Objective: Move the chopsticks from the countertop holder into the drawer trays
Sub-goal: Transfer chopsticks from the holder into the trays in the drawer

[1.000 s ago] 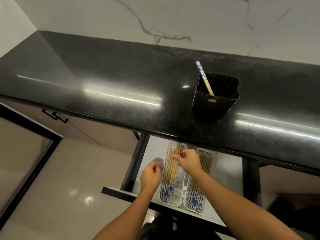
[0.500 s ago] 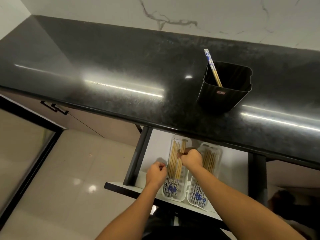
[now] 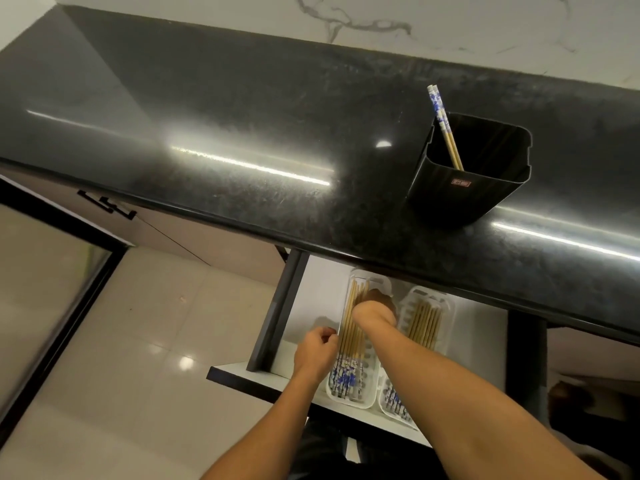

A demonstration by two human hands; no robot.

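A black holder (image 3: 467, 174) stands on the dark countertop (image 3: 242, 109) with two blue-and-white-topped chopsticks (image 3: 442, 126) leaning in it. Below, the open drawer (image 3: 311, 292) holds two white trays side by side. The left tray (image 3: 348, 400) is full of chopsticks (image 3: 349, 344), and the right tray (image 3: 448, 306) holds more chopsticks (image 3: 425, 320). My right hand (image 3: 375, 311) is over the far end of the left tray, fingers bent down onto the chopsticks' bare ends. My left hand (image 3: 317, 351) is curled at that tray's left rim.
The countertop's front edge overhangs the back of the drawer and hides the trays' far ends. A dark drawer side rail (image 3: 277, 313) runs along the left. A glossy tiled floor (image 3: 138, 341) and a black-framed glass door (image 3: 52, 289) lie to the left.
My right hand has slid further back along the left tray toward the chopsticks' bare ends. My left hand stays at the tray's left rim. The view has tilted down slightly.
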